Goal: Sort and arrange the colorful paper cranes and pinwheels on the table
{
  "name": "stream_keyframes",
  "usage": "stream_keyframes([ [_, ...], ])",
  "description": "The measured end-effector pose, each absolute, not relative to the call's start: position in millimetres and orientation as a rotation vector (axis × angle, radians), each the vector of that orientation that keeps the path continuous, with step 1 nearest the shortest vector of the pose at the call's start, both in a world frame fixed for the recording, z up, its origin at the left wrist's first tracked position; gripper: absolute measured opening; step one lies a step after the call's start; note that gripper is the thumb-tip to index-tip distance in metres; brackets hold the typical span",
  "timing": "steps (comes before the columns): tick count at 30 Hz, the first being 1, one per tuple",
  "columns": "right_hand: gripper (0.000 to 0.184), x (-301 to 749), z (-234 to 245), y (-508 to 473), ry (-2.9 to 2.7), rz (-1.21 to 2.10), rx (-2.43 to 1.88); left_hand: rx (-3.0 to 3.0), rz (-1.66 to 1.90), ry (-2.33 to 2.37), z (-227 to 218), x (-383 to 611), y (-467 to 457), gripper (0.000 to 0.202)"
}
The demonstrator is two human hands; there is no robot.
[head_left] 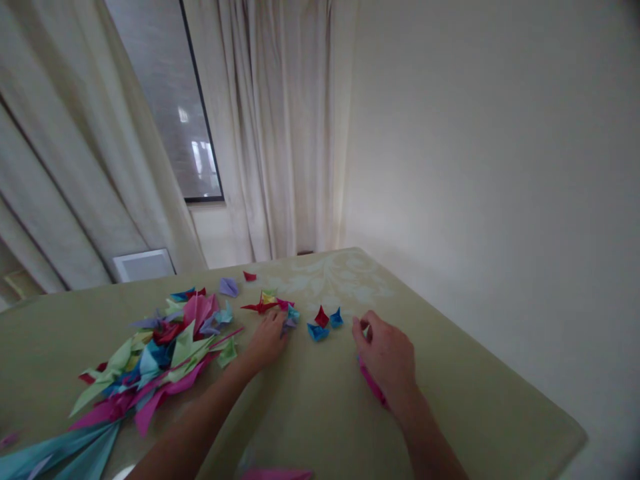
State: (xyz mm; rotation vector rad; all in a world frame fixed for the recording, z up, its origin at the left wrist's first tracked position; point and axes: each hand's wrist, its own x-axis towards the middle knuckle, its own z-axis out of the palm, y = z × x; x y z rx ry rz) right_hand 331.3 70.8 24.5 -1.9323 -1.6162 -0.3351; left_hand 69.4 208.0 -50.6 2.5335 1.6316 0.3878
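Observation:
My left hand (270, 339) reaches to a small cluster of folded paper pieces, its fingers closed at a light blue and purple folded paper piece (292, 316). Beside those fingertips lies a red paper crane (260, 306), with yellow and pink paper close by. My right hand (389, 353) is curled, thumb and forefinger pinched together; anything between them is too small to make out. Pink paper (371, 381) shows under its palm, partly hidden. Between both hands sit a small red folded piece (321, 317) and two blue folded pieces (317, 332).
A heap of colourful folded paper (165, 353) covers the table's left side. Farther back lie a purple piece (229, 287) and a red scrap (249, 276). Pink paper (276, 474) shows at the near edge. Curtains (285, 133) and a wall (490, 167) border the table (480, 400).

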Motion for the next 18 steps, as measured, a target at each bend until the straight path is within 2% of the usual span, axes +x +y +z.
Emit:
stream_keyframes([
  [3, 0.034, 303.4, 12.2, 72.5, -1.772, -0.218, -1.818, 2.500, 0.473, 1.555, -60.6, 87.7, 215.2, 0.071],
  [6, 0.030, 281.3, 2.2, 71.1, -1.887, -0.077, -1.775, 2.481, 0.537, 1.436, -64.4, 99.9, 217.7, 0.072],
  [9, 0.028, 267.7, -6.6, 69.1, -1.972, 0.006, -1.726, 2.477, 0.623, 1.321, -60.5, 103.3, 218.5, 0.065],
  [13, 0.026, 257.3, -14.9, 67.7, -2.005, 0.066, -1.672, 2.443, 0.757, 1.323, -44.7, 95.7, 228.9, 0.042],
  [18, 0.022, 249.8, -18.7, 65.3, -2.018, 0.107, -1.653, 2.407, 0.832, 1.595, -24.5, 73.8, 252.6, 0.036],
])
